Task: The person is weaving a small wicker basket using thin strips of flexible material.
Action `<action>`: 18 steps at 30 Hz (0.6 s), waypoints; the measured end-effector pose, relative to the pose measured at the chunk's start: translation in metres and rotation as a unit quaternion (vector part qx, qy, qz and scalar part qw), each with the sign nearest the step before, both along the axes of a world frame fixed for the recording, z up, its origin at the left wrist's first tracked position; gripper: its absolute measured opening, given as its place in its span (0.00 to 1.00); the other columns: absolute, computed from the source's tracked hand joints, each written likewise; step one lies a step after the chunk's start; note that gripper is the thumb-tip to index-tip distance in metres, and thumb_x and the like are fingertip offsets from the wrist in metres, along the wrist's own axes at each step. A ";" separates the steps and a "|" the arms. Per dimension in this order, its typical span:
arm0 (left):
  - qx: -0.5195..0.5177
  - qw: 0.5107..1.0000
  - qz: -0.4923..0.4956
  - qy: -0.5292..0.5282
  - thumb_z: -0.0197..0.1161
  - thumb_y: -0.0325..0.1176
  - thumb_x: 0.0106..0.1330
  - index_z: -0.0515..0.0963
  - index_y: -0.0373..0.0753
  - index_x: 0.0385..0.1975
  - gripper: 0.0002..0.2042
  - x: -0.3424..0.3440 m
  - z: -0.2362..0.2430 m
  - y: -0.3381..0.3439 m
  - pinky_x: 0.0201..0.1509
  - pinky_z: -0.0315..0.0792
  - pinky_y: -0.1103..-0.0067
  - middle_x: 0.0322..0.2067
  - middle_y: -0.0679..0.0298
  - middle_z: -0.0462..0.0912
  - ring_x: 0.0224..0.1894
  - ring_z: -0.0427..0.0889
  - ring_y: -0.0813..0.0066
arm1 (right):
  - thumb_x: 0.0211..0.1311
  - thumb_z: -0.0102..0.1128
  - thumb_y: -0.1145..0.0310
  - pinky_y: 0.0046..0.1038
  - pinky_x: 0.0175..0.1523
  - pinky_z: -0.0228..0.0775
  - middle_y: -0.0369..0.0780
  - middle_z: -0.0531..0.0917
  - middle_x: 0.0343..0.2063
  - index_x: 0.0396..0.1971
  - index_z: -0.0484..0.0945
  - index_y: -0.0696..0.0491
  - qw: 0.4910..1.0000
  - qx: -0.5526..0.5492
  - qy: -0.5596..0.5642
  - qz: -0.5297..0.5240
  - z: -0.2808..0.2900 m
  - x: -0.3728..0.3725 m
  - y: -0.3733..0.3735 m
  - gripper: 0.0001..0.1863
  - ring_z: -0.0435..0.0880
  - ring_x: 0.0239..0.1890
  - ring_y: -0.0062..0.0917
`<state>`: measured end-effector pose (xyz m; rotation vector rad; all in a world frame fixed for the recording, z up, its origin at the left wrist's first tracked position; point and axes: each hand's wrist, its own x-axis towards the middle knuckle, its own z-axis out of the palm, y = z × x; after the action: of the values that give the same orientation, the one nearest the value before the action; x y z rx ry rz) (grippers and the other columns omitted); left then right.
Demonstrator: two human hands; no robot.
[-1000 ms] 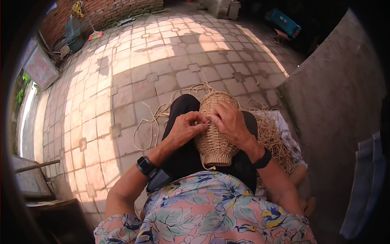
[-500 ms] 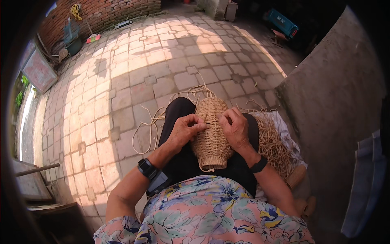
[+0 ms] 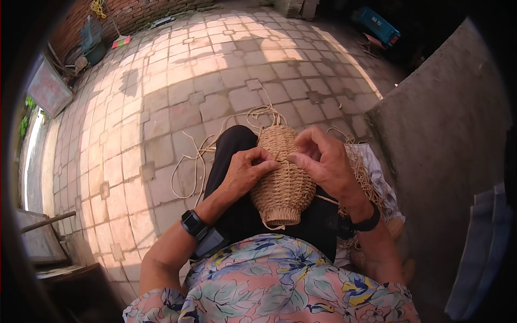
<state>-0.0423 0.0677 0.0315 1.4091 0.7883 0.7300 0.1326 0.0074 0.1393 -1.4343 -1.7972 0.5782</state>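
Note:
A woven basket (image 3: 283, 188) of tan twisted cord, shaped like a vase, rests across my lap with its rimmed neck toward me. My left hand (image 3: 249, 171) pinches thumb and forefinger together at the weave on the basket's left side. On the opposite side my right hand (image 3: 329, 164) is curled, thumb and forefinger close to the weave near the left fingertips; what they grip is too small to make out. Loose cord ends (image 3: 265, 111) spread from the basket's far end. One strand (image 3: 326, 199) runs from its right side under my right wrist.
A heap of loose cord (image 3: 360, 172) lies on white cloth (image 3: 380, 177) to my right, beside a concrete wall (image 3: 441, 118). Loops of cord (image 3: 186, 180) trail over the paving (image 3: 172, 121) on the left. A blue cart-like box (image 3: 378, 27) stands far right.
My right hand has lifted and shifted right, turning more sideways, and a strand now shows beneath it. The left hand keeps its pinch on the basket. The view has tilted slightly.

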 end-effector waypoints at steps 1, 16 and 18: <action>0.015 1.000 0.004 0.005 0.66 0.33 0.60 0.77 0.35 0.28 0.08 0.002 0.001 -0.001 0.33 0.67 0.86 0.24 0.72 0.77 0.28 0.71 0.88 | 0.55 0.62 0.67 0.32 0.30 0.68 0.41 0.74 0.19 0.24 0.74 0.58 0.999 0.011 -0.008 -0.034 -0.019 0.005 0.013 0.10 0.77 0.25 0.29; 0.091 0.995 0.031 0.018 0.64 0.33 0.63 0.77 0.33 0.30 0.09 0.002 -0.006 -0.007 0.36 0.68 0.86 0.26 0.71 0.78 0.31 0.71 0.87 | 0.59 0.54 0.64 0.29 0.29 0.65 0.41 0.73 0.15 0.22 0.74 0.61 0.988 -0.135 -0.033 0.062 -0.050 0.010 0.033 0.14 0.71 0.20 0.21; 0.090 0.995 0.026 0.023 0.64 0.33 0.63 0.78 0.33 0.30 0.09 0.003 -0.004 -0.008 0.36 0.68 0.86 0.26 0.71 0.78 0.31 0.71 0.87 | 0.59 0.54 0.64 0.28 0.29 0.66 0.40 0.74 0.15 0.22 0.74 0.61 0.986 -0.148 -0.055 0.058 -0.051 0.016 0.032 0.14 0.72 0.21 0.20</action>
<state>-0.0396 0.0598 0.0277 1.5762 0.8133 0.8285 0.1485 0.0394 0.0880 -1.5900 -1.9543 0.8705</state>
